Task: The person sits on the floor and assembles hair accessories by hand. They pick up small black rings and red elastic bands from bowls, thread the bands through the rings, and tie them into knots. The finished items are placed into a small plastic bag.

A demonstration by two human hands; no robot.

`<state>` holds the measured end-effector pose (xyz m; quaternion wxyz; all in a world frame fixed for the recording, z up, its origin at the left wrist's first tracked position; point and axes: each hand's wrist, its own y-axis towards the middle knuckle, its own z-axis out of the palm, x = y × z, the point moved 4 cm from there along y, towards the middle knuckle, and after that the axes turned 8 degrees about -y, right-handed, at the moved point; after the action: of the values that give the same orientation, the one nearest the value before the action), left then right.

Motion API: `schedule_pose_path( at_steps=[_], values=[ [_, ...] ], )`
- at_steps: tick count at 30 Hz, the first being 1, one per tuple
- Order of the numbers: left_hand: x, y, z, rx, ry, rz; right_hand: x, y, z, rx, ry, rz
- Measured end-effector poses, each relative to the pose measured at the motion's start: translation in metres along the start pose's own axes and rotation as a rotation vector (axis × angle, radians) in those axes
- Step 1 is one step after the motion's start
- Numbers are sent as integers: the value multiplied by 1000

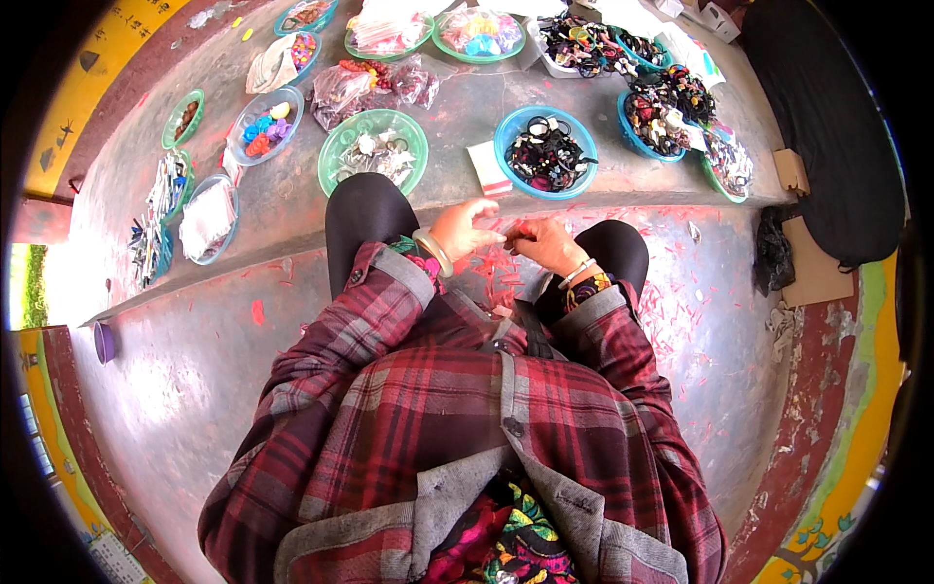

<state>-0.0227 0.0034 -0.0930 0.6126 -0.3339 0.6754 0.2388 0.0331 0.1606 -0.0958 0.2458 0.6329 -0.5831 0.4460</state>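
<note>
The grey worktop [292,209] spreads toward 12 o'clock, its near edge crossing before the person's knees. On it, at 12 o'clock from the hands, sit a blue bowl [513,127] of dark hair ties and, at 11 o'clock, a green bowl [336,156]. Both plaid-sleeved forearms bend inward from the lower edge. The left hand [465,230] and right hand [547,243] meet between the knees, fingers curled, pinching a small red piece [513,234] between them.
</note>
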Motion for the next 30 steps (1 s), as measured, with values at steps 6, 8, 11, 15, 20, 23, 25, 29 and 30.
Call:
schedule_pose_path(
  at_steps=[6, 8, 11, 15, 20, 23, 25, 29, 30],
  values=[
    [21, 1, 7, 109, -332, -303, 14, -3, -9, -51, 342, 143],
    [22, 3, 2, 36, -449, -321, 16, -4, -13, -92, 475, 150],
    [14, 1, 3, -53, -665, -301, 23, -6, -3, -22, 481, 144],
    [16, 1, 3, -46, -731, -338, 12, -3, 2, -50, 437, 198],
    [18, 0, 3, -40, -881, -356, 7, -1, 3, -97, 473, 194],
    [21, -1, 4, 2, -974, -365, 6, 0, 3, -129, 447, 185],
    [22, -1, 5, 0, -999, -388, 3, 1, 4, -146, 424, 170],
    [32, 4, 7, 4, -1025, -366, -8, 3, 4, -271, 358, 157],
    [36, 5, 6, -16, -1000, -355, -10, 3, 4, -329, 335, 158]
  ],
)
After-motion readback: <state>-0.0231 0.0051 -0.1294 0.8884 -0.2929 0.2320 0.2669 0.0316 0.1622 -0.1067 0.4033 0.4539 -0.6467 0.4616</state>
